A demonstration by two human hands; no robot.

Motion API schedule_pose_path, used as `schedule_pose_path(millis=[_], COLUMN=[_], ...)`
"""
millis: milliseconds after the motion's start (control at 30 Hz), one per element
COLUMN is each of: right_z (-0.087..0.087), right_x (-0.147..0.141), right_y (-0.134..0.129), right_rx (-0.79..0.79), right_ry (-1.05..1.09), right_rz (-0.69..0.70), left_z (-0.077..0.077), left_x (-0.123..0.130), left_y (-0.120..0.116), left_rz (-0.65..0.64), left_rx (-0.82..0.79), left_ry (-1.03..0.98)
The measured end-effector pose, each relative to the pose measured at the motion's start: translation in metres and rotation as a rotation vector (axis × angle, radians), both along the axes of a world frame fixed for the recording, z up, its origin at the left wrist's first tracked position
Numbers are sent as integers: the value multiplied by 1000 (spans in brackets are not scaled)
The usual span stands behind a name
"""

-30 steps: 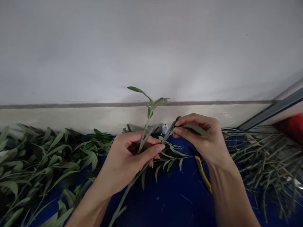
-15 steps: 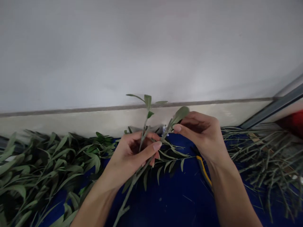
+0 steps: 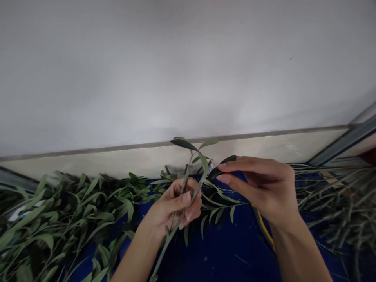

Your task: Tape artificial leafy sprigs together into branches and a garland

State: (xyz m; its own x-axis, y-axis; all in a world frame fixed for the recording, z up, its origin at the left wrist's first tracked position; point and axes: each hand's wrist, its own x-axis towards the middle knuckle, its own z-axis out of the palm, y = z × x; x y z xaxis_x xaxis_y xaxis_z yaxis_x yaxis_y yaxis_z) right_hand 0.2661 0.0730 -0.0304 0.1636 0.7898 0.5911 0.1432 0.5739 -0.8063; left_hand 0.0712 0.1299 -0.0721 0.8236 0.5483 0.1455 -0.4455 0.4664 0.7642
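Note:
A leafy branch [image 3: 165, 247] slants up through my left hand [image 3: 176, 205], whose fingers are closed round its forked stem. Narrow green leaves top the branch, above the fingers. To the right, my right hand [image 3: 264, 184] pinches a dark green leaf [image 3: 215, 173] between thumb and forefinger. Whether that leaf is still joined to the branch I cannot tell. Behind the hands, a leafy sprig [image 3: 217, 211] lies on the blue surface [image 3: 223, 250].
Cut leafy sprigs [image 3: 70, 211] are heaped at the left. Bare twigs [image 3: 337, 199] pile up at the right. A yellow tool handle [image 3: 263, 227] lies partly behind my right forearm. A pale wall [image 3: 188, 70] rises at the back.
The branch's top has tipped lower and turned, showing its leaves differently. My right hand has shifted right and down and now pinches a darker leaf. The view has moved slightly.

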Motion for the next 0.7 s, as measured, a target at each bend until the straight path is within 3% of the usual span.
schedule_pose_path(millis=[233,500,600,700], right_z=[-2,-6,-9,-19], right_x=[7,8,21,50], right_y=[0,1,6,14], right_rx=[54,11,-79,-156], right_ry=[-99,-92,44,133], right_rz=[23,154,84,-129], left_z=[-1,-2,-1,2], left_x=[-3,-5,-6,-9], left_y=[1,2,4,7], left_rz=[20,20,72,132], left_rx=[-7,-19,-31,-17], left_ry=[-2,-22,13,93])
